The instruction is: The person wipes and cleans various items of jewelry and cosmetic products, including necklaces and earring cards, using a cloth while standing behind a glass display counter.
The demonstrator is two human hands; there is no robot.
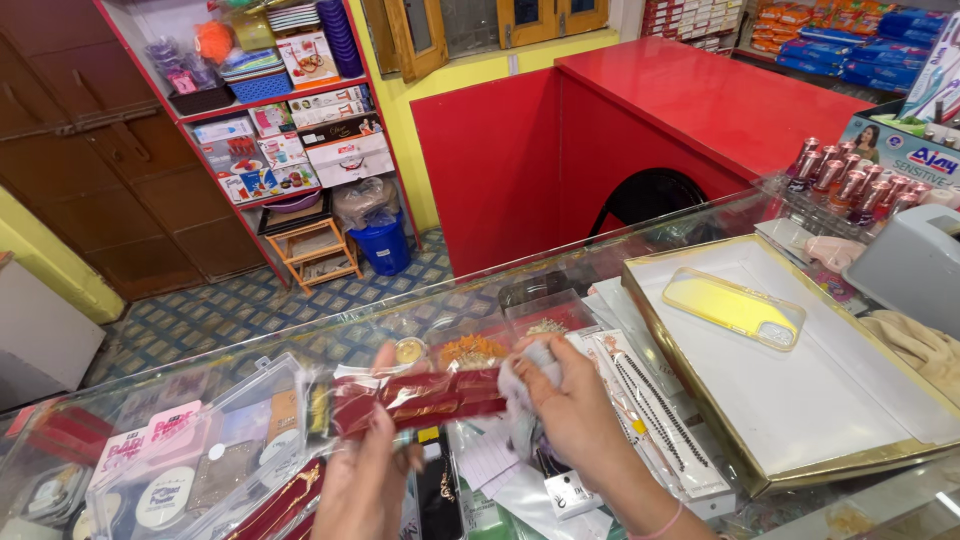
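My left hand (362,470) holds a long red packet of jewellery (415,397) in clear wrap, gripping it from below near its left end. My right hand (575,410) presses a crumpled white cloth (525,385) against the packet's right end. Both hands are over a glass counter (250,365) at the bottom centre of the head view. Flat packets of black bead chains (650,400) lie just right of my right hand.
A shallow white, gold-edged box (860,420) with a yellow phone case (733,307) sits at right. Small bottles (850,185) and a grey machine (915,265) stand beyond it. Clear plastic boxes (190,450) lie at left. A red counter (690,95) and shelves (290,110) stand behind.
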